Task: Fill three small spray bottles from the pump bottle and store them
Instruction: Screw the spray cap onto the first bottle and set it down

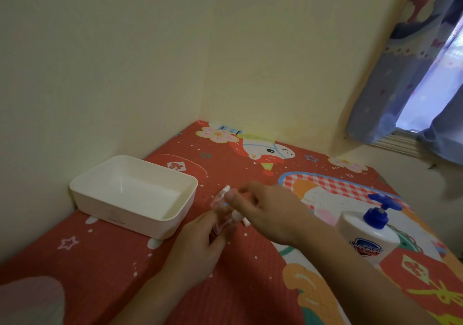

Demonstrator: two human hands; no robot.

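On the red patterned table cover my left hand (200, 247) grips the lower part of a small clear spray bottle (220, 200) with a white nozzle, tilted to the left. My right hand (268, 212) reaches over it, thumb and fingers at the bottle's top; exactly what they pinch is blurred. Another small clear bottle (240, 218) with a white cap lies just behind my hands, partly hidden. The white pump bottle (370, 234) with a blue pump head stands upright at the right. An empty white rectangular tray (175, 217) sits at the left near the wall.
The table fits into a corner, with cream walls behind and to the left. A blue patterned curtain (413, 74) and window are at the upper right. The table's right edge runs diagonally past the pump bottle. A pale blurred shape (30, 302) fills the bottom left corner.
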